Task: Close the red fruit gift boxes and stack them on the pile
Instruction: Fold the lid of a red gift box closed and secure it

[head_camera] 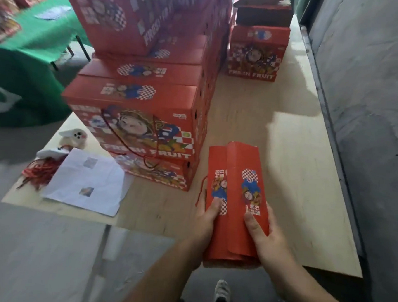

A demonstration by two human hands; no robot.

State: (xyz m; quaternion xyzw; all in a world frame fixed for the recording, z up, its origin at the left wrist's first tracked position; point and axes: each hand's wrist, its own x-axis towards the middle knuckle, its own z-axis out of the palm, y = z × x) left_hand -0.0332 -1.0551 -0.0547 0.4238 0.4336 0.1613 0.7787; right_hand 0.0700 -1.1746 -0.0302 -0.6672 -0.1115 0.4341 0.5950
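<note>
While both hands clamp it, red gift box (pixel 235 200) sits at approx 6 o'clock in head view, top flaps folded over, long axis running 12–6. L hand (pixel 206 222) grips its left edge, thumb pressed on top panel; R hand (pixel 264 235) grips right edge, thumb on top likewise. Red cord loop hangs off box's left side.

Pile of red boxes (pixel 139 113) at 11 o'clock, several tiers, near face reads FRESH FRUIT; its right-hand edge lies just left of the held box's far end. Single red box (pixel 256 52) stands at 12–1 o'clock, apart from pile, w/ a bare strip of wooden board (pixel 275 161) between them. Board also bare from held box out to its right edge at 3 o'clock, where grey wall (pixel 367 92) runs alongside.

White paper sheet (pixel 87 183) and red cord bundle (pixel 41 171) at 9 o'clock near board's left edge. Green cloth (pixel 31 44) at 10 o'clock.
</note>
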